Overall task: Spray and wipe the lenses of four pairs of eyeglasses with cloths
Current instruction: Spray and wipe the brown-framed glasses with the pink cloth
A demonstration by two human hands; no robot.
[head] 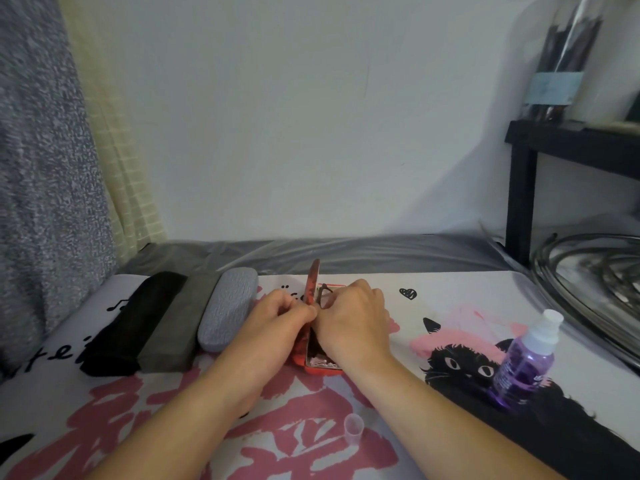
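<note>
A red glasses case [313, 289] stands open in the middle of the printed mat, its lid upright. My left hand [277, 317] pinches the lid's edge. My right hand [353, 317] reaches into the case and curls round dark-framed eyeglasses [325, 292], mostly hidden by the hand. A pink cloth lies in the near end of the case [320, 362]. A purple spray bottle [528, 358] with a white nozzle stands at the right, and its clear cap [355, 428] sits near the front. A pink cloth [460, 332] lies on the mat to the right.
Three closed cases lie side by side at the left: black [133, 323], dark grey [178, 323] and light grey [228, 308]. A black shelf [519, 188] stands at the back right with coiled hoses [595, 271] under it. Curtains [52, 168] hang on the left.
</note>
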